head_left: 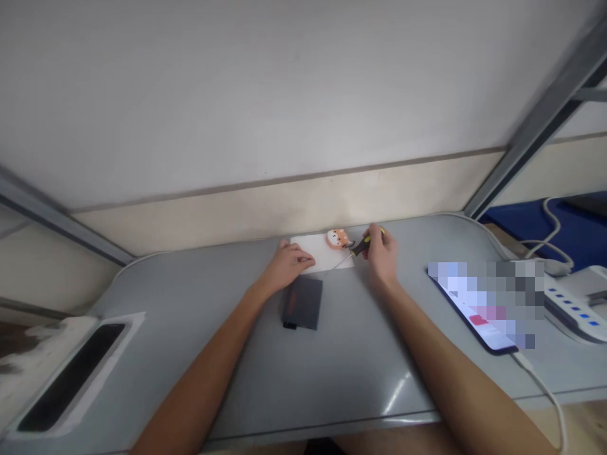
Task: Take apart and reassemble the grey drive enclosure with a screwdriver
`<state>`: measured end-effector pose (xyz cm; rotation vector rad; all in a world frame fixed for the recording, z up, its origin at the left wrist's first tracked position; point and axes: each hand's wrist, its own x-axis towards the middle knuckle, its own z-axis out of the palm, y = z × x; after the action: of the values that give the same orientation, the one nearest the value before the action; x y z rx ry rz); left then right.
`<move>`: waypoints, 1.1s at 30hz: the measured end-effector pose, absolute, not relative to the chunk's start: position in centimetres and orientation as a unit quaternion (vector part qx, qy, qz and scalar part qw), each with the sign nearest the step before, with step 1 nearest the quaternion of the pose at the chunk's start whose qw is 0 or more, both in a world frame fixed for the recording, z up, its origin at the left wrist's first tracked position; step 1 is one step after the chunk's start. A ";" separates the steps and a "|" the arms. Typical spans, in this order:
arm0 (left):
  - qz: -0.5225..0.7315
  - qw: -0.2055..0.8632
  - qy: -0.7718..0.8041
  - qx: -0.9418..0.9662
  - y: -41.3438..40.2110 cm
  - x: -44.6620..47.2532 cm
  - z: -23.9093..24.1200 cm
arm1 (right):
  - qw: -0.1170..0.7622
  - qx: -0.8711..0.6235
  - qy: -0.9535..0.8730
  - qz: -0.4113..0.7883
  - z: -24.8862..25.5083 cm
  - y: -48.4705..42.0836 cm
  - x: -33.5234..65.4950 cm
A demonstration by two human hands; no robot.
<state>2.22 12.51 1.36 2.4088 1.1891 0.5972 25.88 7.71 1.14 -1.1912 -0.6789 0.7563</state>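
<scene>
My right hand is closed around a small screwdriver with a black and yellow handle; its thin shaft points left and down over a white sheet at the far edge of the grey table. An orange cartoon-animal figure lies on the sheet just left of the screwdriver handle. My left hand rests with its fingers curled on the sheet's left end; whether it holds anything is hidden. A dark flat rectangular device lies just in front of the left hand.
A phone with a lit screen lies at the right, with a white cable leading off the table's front. A white power strip sits at the far right. A long dark slab on white foam lies at the left. A wall stands right behind.
</scene>
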 end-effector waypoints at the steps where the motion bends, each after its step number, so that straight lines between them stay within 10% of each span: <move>1: 0.211 0.189 0.423 0.861 12.6 2.1 1.3 | 0.709 -0.537 -0.306 0.338 1.1 7.8 25.9; 13: 0.194 0.158 0.387 0.887 13.6 1.7 1.6 | 0.701 -0.551 -0.317 0.323 1.3 7.6 26.1; 24: 0.104 0.351 0.366 0.855 7.8 -3.4 4.8 | 0.729 -0.534 -0.320 0.285 2.4 6.9 26.4; 33: 0.196 0.246 0.450 0.836 4.0 -0.8 2.1 | 0.715 -0.518 -0.419 0.212 3.7 5.4 25.9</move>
<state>-0.76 4.02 2.06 2.2806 1.2267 0.5344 25.90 5.44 3.74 -1.1472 -0.9272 0.4695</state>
